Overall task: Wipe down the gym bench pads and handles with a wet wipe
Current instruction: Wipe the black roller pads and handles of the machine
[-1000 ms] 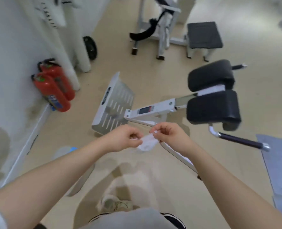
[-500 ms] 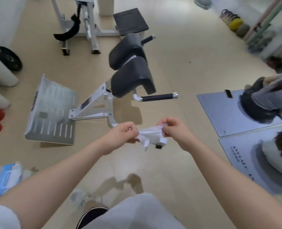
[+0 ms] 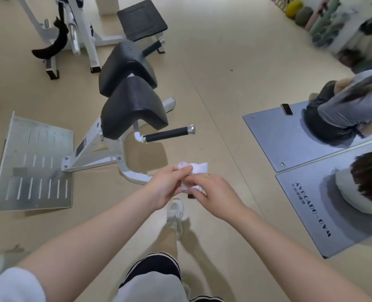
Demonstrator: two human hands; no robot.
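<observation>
A white wet wipe is bunched between my left hand and my right hand, both pinching it in front of me above the floor. The gym bench stands ahead and to the left of my hands. Its two black pads sit side by side, the near pad and the far pad. A black near handle with a silver end cap sticks out to the right below the near pad. The far handle shows behind the far pad. My hands are below the near handle, apart from the bench.
The bench's metal foot plate lies at left on the beige floor. A white machine with a black step stands behind. Two grey mats lie at right, each with a person sitting on it. My shoe is below my hands.
The view has swung right and closer to the bench. My hands have come together and crumpled the stretched wipe into a bunch.
</observation>
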